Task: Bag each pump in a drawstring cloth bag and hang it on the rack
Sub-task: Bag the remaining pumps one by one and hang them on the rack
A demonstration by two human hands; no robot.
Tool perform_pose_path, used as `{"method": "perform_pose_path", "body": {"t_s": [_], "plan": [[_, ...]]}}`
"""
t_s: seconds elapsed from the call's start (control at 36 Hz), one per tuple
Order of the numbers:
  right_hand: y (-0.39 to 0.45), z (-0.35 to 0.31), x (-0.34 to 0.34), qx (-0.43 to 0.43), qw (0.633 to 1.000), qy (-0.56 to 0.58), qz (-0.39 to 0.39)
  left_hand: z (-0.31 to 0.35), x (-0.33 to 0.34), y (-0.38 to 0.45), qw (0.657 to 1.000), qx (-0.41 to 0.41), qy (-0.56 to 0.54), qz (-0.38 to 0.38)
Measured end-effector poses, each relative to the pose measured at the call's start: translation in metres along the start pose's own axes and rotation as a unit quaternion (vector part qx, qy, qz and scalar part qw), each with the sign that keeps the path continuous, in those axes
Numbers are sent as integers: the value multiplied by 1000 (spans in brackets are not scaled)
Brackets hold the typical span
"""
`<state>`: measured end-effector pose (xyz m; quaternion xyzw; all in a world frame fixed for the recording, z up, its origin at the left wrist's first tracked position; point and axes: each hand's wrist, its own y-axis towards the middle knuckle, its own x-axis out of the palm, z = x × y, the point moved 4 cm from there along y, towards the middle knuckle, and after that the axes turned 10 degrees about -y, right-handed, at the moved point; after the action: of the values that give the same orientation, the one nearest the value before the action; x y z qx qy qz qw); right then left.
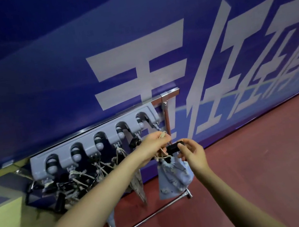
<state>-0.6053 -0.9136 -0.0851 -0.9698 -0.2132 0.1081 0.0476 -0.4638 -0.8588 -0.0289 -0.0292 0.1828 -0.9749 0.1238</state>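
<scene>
Hang step, rightmost slot. Left hand pinching the drawstring just under the last hook at the right end of the grey rack — fingers curled tight round the cord. Right hand just below and right of it, thumb and fingers gripping a small black clip-like piece at the bag's neck; can't tell exactly what that piece is. Light blue cloth bag hanging straight down from both hands, long axis vertical, bulging low — pump presumably inside, not visible. Bag sits in front of the chrome stand, near its right post. Slots to the left already crowded with bags and cords.

Key relation: cord loop sits just below the hook, slightly right of it. Left hand nearer, so likely a short lift up and left to seat the loop. Risk: cord snagging the neighbouring bag.
</scene>
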Motion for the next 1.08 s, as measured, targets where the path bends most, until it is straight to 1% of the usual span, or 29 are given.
{"method": "perform_pose_path", "body": {"t_s": [0.08,0.17,0.33,0.44,0.5,0.58,0.69,0.81,0.92,0.97,1.08], "plan": [[6,7,-4,5,1000,3,-4,-7,16,2,999,-24,-24,-22],[9,17,-8,9,1000,-9,-15,-17,23,3,998,-44,-21,-26],[8,31,-12,10,999,-28,-39,-34,31,7,995,-70,-70,2],[12,46,-9,28,997,-55,-51,-44,34,6,993,-72,-73,54],[12,50,-6,32,997,-58,-50,-41,27,6,993,-48,-60,91],[14,47,-1,35,997,-52,-41,-27,6,9,991,2,2,134],[23,36,10,37,998,-43,-34,-10,-24,11,984,26,66,165],[34,30,31,35,996,-55,-67,-11,-50,17,981,-8,46,188],[41,28,48,32,994,-61,-86,-10,-52,18,976,-21,43,214],[43,27,53,35,993,-64,-93,-10,-52,17,970,-22,39,239],[51,30,62,41,991,-66,-110,-18,-70,9,949,-31,10,312]]}}
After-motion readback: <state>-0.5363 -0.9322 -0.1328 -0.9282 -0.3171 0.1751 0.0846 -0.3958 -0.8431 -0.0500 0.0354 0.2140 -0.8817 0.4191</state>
